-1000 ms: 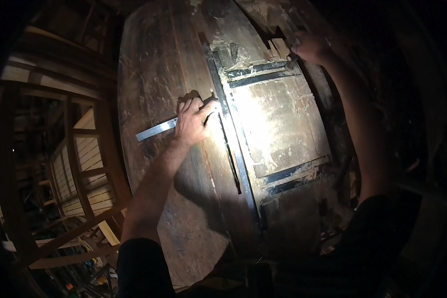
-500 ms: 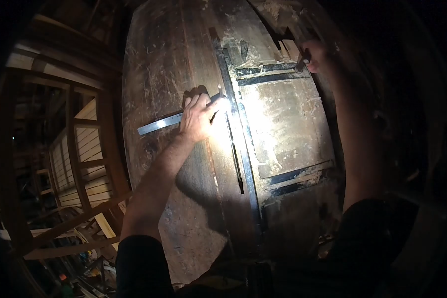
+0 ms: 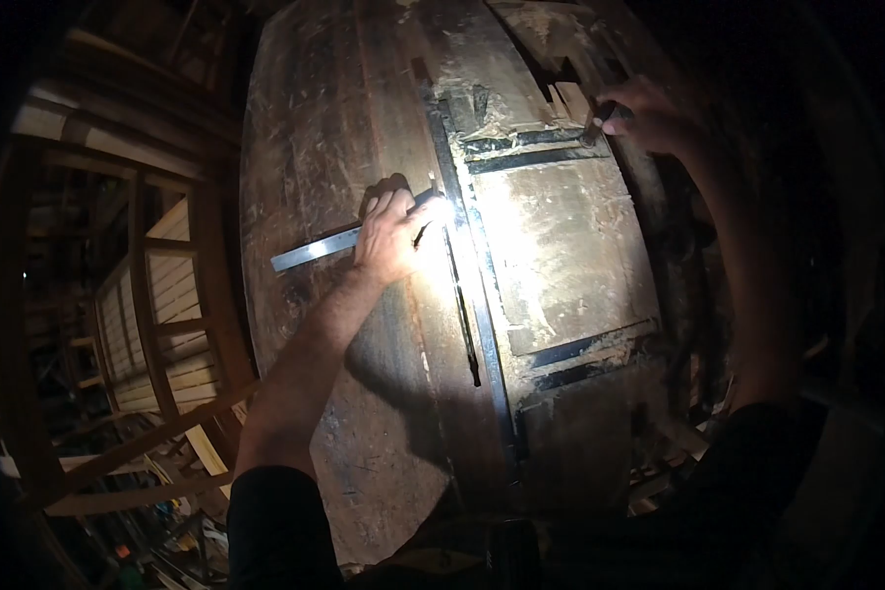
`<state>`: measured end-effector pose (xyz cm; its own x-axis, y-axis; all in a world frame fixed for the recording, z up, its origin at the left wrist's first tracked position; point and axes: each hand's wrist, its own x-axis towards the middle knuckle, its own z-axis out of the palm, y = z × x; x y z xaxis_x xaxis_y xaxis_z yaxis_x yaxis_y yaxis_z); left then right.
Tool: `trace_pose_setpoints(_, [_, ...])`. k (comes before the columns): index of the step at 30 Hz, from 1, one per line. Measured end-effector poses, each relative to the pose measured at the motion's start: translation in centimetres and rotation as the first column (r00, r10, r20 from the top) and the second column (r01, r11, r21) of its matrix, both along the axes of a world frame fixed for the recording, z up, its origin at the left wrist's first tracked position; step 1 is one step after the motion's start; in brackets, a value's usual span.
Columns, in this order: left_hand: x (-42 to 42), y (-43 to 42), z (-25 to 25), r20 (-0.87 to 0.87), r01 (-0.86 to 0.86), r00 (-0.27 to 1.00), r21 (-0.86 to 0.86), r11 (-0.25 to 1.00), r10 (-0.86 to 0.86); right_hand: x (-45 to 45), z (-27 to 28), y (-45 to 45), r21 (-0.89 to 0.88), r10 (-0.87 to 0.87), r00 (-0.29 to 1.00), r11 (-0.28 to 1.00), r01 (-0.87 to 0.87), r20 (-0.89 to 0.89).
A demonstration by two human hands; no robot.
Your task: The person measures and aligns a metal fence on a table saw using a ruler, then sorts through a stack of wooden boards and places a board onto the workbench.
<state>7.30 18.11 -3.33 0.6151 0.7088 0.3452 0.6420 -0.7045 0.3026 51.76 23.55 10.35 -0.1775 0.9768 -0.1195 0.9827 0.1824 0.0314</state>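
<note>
Two bare hands at work, left one nearer. Left hand (image 3: pixel 388 236) clasps a flat silver metal bar (image 3: pixel 315 249), left of the long dark straight strip (image 3: pixel 498 379); fingers bent, bar flat on wood. If pressure eases or gets uneven, the bar could pivot off line, likely worse over loose shavings. Right hand (image 3: pixel 654 120), up and right of the strip, has fingertips at a short dark cylindrical piece (image 3: pixel 592 132); can't tell if they close on it. Loose hold there could let it roll or drop past the edge. Glare by the strip could hide a mark or gap.

Surface: broad worn brown wooden slab (image 3: pixel 383 492), scuffed. Right of the strip: pale square wooden panel (image 3: pixel 580 246), black crossbars above and below, shavings around. Thin black line just left of the strip, slot or rod unclear.

Room: dim; brown timber lattice frame (image 3: pixel 152 295) far left of the strip.
</note>
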Motion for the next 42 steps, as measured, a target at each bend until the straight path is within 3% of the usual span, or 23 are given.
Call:
trace_pose_setpoints(4, [-0.1, -0.1, 0.1, -0.002, 0.010, 1.000, -0.006, 1.000, -0.010, -4.1, 1.4, -0.1, 0.022, -0.216, 0.958, 0.976, 0.216, 0.189])
trace_pose_setpoints(6, [0.0, -0.1, 0.1, 0.011, 0.013, 1.000, 0.002, 1.000, -0.013, -2.5, -3.4, 3.7, -0.176, -0.276, 0.950, 0.937, 0.300, 0.150])
trace_pose_setpoints(7, [0.1, -0.2, 0.3, 0.015, 0.014, 1.000, 0.006, 1.000, -0.014, -2.6, -3.4, 2.8, -0.290, -0.519, 0.830, 0.842, 0.455, -0.204])
trace_pose_setpoints(8, [0.1, -0.1, 0.4, 0.019, 0.016, 1.000, 0.011, 1.000, -0.016, -2.8, -3.4, 1.9, -0.402, -0.686, 0.528, 0.724, 0.560, -0.501])
trace_pose_setpoints(11, [-0.1, 0.0, 0.1, 0.038, 0.036, 0.999, 0.016, 0.999, -0.037, -0.2, -4.8, 2.4, -0.680, -0.729, -0.054, 0.606, 0.412, -0.683])
trace_pose_setpoints(12, [-0.2, 0.1, 0.2, 0.045, 0.040, 0.998, 0.042, 0.998, -0.042, -0.3, -4.6, 2.2, -0.675, -0.722, -0.064, 0.607, 0.419, -0.689])
trace_pose_setpoints(15, [0.0, 0.2, 0.2, 0.064, 0.062, 0.996, 0.095, 0.994, -0.068, -1.0, -3.1, 1.7, -0.667, -0.779, 0.039, 0.561, 0.491, -0.626])
trace_pose_setpoints(17, [0.0, 0.3, 0.2, 0.073, 0.064, 0.995, 0.101, 0.993, -0.071, 0.1, -3.9, 1.7, -0.181, -0.445, 0.578, 0.871, 0.456, -0.684])
trace_pose_setpoints(18, [0.0, 0.2, 0.2, 0.066, 0.060, 0.996, 0.095, 0.994, -0.067, 0.7, -3.9, 1.5, -0.055, -0.308, 0.737, 0.936, 0.347, -0.602])
trace_pose_setpoints(19, [0.0, 0.2, 0.2, 0.060, 0.057, 0.996, 0.089, 0.994, -0.062, 1.3, -4.0, 1.3, 0.076, -0.160, 0.858, 0.971, 0.224, -0.488])
trace_pose_setpoints(21, [0.0, 0.1, 0.2, 0.037, 0.034, 0.999, 0.045, 0.998, -0.035, -0.2, 0.2, -1.3, 0.066, -0.011, 0.952, 0.997, 0.032, -0.305])
trace_pose_setpoints(24, [0.1, -0.2, 0.3, 0.010, 0.003, 1.000, -0.023, 1.000, -0.003, -0.4, 1.4, -1.5, -0.042, 0.030, 0.990, 0.998, -0.036, -0.138])
trace_pose_setpoints(30, [-0.2, -0.1, 0.0, 0.043, 0.012, 0.999, -0.019, 1.000, -0.011, 0.4, 0.2, -0.4, -0.016, 0.082, 0.992, 0.996, -0.084, -0.093])
trace_pose_setpoints(33, [0.0, 0.0, 0.1, 0.043, 0.010, 0.999, -0.016, 1.000, -0.009, -2.2, 1.7, -1.1, 0.011, 0.027, 0.994, 1.000, -0.029, 0.107])
trace_pose_setpoints(36, [-0.1, -0.1, -0.1, 0.031, 0.012, 0.999, -0.024, 1.000, -0.011, -3.5, -0.3, -0.3, 0.099, -0.138, 0.985, 0.987, 0.128, 0.108])
trace_pose_setpoints(38, [-0.1, 0.0, -0.1, 0.012, 0.000, 1.000, -0.030, 1.000, 0.001, -5.3, -0.9, 0.8, -0.007, -0.210, 0.936, 0.975, 0.221, 0.282])
trace_pose_setpoints(41, [-0.1, 0.2, 0.3, 0.037, 0.054, 0.998, 0.062, 0.997, -0.056, -2.9, -3.6, 3.8, -0.132, -0.451, 0.892, 0.887, 0.442, -0.042])
trace_pose_setpoints(42, [0.0, 0.1, 0.2, 0.033, 0.057, 0.998, 0.064, 0.996, -0.060, -1.7, -3.6, 3.6, -0.248, -0.550, 0.792, 0.833, 0.495, -0.265])
